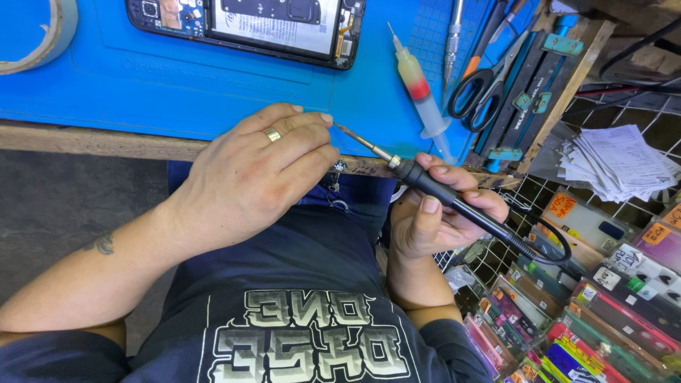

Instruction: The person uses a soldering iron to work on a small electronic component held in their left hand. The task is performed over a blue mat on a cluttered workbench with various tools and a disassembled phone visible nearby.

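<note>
Work mat (142, 78) spans upper left and centre of frame, on bench edge. Opened phone (248, 25) on mat, top centre; tape roll (35, 35) at upper left corner. Syringe (422, 92) right of phone; scissors (479, 89) further right. Left hand (248, 174) at centre, right hand (440, 213) beside it, soldering iron (454, 202) between them. Paper stack (613, 159) at right; packaged goods (589, 305) lower right.

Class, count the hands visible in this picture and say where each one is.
2: the ringed left hand at the blue mat's edge; the right hand holding the black soldering iron. None appears hidden.
</note>
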A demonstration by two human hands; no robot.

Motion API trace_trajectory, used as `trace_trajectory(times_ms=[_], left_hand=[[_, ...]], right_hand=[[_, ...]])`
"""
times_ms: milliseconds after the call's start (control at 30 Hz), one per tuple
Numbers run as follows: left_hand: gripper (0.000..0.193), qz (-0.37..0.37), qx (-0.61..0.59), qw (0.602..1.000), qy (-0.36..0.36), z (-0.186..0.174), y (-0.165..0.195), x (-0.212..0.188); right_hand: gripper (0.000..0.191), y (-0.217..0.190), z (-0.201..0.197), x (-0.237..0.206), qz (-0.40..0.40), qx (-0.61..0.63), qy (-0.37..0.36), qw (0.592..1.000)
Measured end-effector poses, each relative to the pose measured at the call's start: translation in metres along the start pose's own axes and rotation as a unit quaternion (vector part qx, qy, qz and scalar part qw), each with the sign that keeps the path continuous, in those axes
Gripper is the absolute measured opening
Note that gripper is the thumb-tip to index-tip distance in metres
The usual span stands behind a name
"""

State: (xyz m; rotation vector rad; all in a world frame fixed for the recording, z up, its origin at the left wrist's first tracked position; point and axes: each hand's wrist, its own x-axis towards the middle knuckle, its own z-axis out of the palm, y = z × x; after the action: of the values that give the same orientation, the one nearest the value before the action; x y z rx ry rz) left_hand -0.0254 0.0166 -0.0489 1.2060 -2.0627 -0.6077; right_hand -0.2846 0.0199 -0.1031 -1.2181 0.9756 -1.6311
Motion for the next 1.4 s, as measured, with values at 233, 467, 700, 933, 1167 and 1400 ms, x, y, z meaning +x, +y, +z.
trace_trajectory(times_ms=[233,467,700,933,1167,1400], left_hand=[[0.026,0.002,0.003,1.0,0.001,0.0004,-0.0002,-0.0002],[0.026,0.001,0.0,1.0,0.005,0.0,0.0,-0.0002],[0.026,0.002,0.001,1.0,0.007,-0.0001,-0.0002,0.0],[0.026,0.0,0.002,1.0,0.005,0.001,0.0002,-0.0006],[0.026,-0.002,0.004,1.0,0.013,0.0013,0.0008,-0.0021],[0.023,0.006,0.008,1.0,0.023,0.0012,0.0004,-0.0035]], right_hand=[[0.046,-0.0001,0.0006,-0.0001,-0.001,-0.009,-0.002,1.0],[0.046,-0.0009,0.001,-0.0016,0.002,-0.014,-0.004,1.0],[0.047,0.0006,0.0009,-0.0004,-0.003,-0.008,0.0,1.0],[0.046,0.0008,-0.0009,-0.0022,-0.001,-0.012,-0.001,1.0],[0.046,0.0009,-0.0011,-0.0023,-0.004,-0.008,0.008,1.0],[0.042,-0.0056,-0.0041,0.0063,0.009,0.035,0.038,0.999]])
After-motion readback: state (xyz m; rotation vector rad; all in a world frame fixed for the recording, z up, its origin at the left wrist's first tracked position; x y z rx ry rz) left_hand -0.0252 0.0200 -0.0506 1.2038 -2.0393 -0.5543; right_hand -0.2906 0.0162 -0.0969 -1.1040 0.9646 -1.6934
